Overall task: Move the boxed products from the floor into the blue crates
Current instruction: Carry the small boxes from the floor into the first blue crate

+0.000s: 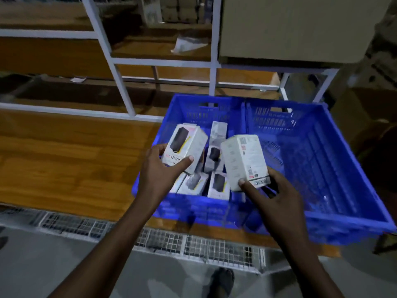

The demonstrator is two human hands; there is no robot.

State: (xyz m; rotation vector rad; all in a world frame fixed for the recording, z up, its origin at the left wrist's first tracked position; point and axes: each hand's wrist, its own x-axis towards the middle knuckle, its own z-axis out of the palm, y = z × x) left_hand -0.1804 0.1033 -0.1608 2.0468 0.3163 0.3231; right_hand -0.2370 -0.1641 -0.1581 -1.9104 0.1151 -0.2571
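Note:
Two blue crates stand side by side on a low wooden platform. The left crate [189, 209] holds several white product boxes [217, 186] lying on its floor. The right crate [335, 222] shows only its bare lattice floor. My left hand [159, 168] grips a white box with a black product picture [184, 145] above the left crate. My right hand [272, 194] grips another white box [245, 162], label side up, over the wall between the two crates.
A white metal shelving frame [120, 80] with wooden shelves stands behind the crates. A large cardboard box [290, 29] sits on the shelf above them. A wire mesh panel [171, 241] edges the wooden platform [64, 160]. My sandalled foot [221, 280] is on the grey floor.

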